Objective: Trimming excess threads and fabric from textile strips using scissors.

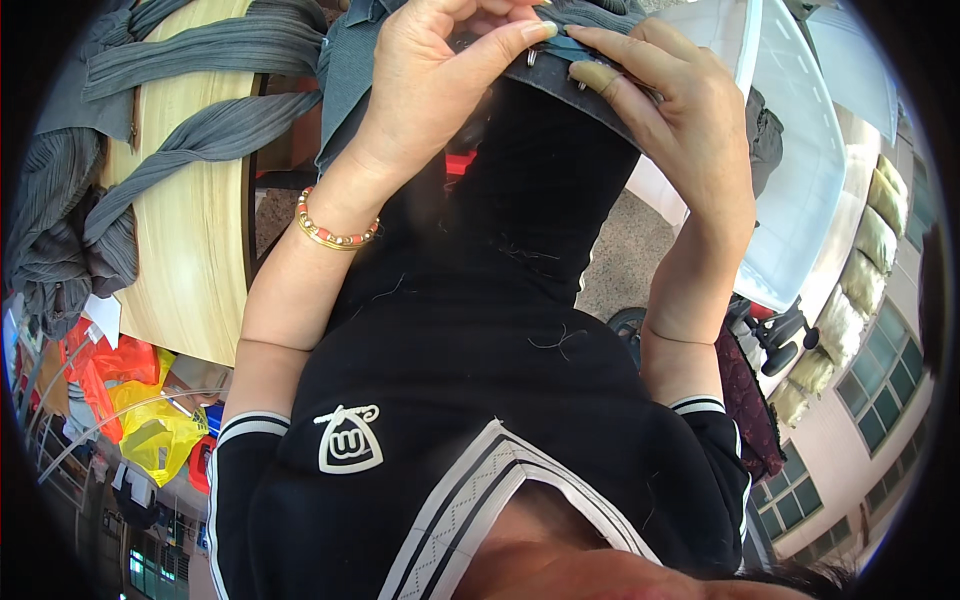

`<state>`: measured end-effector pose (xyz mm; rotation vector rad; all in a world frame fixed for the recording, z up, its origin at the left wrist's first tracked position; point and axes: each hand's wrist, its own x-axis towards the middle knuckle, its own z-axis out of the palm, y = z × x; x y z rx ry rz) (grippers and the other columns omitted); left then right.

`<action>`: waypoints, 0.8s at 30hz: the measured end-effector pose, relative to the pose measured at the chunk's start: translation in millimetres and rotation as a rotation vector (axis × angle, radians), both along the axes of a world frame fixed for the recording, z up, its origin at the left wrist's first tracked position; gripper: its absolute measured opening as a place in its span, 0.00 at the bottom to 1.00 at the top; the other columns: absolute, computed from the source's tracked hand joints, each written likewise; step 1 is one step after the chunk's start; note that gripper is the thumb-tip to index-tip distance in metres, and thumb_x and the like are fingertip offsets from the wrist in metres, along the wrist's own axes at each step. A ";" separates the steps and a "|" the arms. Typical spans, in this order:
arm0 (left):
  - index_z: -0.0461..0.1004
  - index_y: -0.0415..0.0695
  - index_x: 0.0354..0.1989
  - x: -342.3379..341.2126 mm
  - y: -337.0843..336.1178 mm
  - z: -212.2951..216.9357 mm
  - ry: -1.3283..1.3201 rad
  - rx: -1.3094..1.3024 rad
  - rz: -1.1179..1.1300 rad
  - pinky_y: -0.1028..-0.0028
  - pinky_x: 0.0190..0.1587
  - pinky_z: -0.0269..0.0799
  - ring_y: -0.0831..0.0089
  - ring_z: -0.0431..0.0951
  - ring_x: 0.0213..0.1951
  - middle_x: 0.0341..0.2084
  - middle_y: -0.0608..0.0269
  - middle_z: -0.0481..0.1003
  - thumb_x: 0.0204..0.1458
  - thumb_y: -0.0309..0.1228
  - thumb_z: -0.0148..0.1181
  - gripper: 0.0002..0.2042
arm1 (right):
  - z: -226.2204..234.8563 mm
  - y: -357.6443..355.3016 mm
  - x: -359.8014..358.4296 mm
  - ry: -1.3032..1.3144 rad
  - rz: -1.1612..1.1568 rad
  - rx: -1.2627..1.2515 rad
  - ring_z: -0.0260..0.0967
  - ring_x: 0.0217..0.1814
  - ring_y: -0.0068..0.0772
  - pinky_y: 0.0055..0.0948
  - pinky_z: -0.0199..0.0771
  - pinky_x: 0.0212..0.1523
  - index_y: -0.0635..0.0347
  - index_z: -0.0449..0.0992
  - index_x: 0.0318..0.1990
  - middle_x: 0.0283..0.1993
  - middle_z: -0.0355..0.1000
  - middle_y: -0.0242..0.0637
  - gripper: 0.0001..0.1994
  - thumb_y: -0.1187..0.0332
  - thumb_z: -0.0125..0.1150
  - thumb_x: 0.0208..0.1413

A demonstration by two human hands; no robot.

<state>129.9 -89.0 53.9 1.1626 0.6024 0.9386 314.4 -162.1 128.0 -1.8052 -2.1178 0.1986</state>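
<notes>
Cloth (568, 50) right of the table (190, 240) is pinched by the right hand (690, 95) and, seemingly, the left hand (425, 65) (metal bits (532, 58) show beside it); likely edge-working, next calling for steady fingertips.

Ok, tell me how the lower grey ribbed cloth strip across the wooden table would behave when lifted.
The grey ribbed strip likely flops, given its twists; its narrow width suggests little weight; its ribbing may limit slipping.

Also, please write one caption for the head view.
Left hand and right hand handle bluish cloth; twisted grey fabric lies across a pale tabletop.
</notes>
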 end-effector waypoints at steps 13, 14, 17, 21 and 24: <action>0.75 0.42 0.44 -6.1 1.2 -1.0 -0.002 -0.035 0.050 0.78 0.48 0.70 0.80 0.75 0.42 0.38 0.69 0.76 0.57 0.20 0.66 0.09 | 20.7 -12.6 9.3 0.272 -0.184 -0.042 0.72 0.28 0.29 0.28 0.70 0.31 0.65 0.84 0.46 0.29 0.74 0.37 0.12 0.73 0.72 0.53; 0.77 0.41 0.46 -9.8 3.6 -10.4 0.050 0.114 0.058 0.79 0.47 0.72 0.80 0.76 0.42 0.40 0.68 0.78 0.59 0.21 0.65 0.08 | 18.8 -18.7 15.3 0.384 -0.223 -0.028 0.71 0.29 0.26 0.26 0.69 0.31 0.65 0.84 0.47 0.30 0.74 0.35 0.13 0.74 0.72 0.54; 0.78 0.39 0.49 -10.6 -1.3 -16.5 0.182 0.416 0.069 0.83 0.45 0.71 0.85 0.76 0.42 0.43 0.68 0.78 0.63 0.22 0.62 0.08 | 10.0 -37.4 27.3 0.544 -0.293 0.015 0.69 0.30 0.19 0.20 0.65 0.29 0.66 0.84 0.48 0.30 0.74 0.31 0.12 0.75 0.71 0.55; 0.82 0.41 0.45 2.7 -8.4 8.6 0.366 0.902 0.074 0.76 0.44 0.72 0.73 0.77 0.40 0.40 0.63 0.78 0.54 0.22 0.69 0.10 | -20.2 -63.9 50.2 0.513 -0.350 0.083 0.66 0.31 0.20 0.21 0.63 0.33 0.60 0.84 0.51 0.30 0.70 0.28 0.15 0.72 0.72 0.55; 0.83 0.45 0.48 14.0 -12.7 12.9 0.414 1.018 0.028 0.72 0.45 0.71 0.68 0.76 0.41 0.39 0.64 0.77 0.50 0.26 0.74 0.15 | -32.6 -78.8 57.2 0.527 -0.264 0.106 0.61 0.36 0.15 0.16 0.58 0.37 0.65 0.82 0.56 0.34 0.67 0.25 0.17 0.75 0.69 0.58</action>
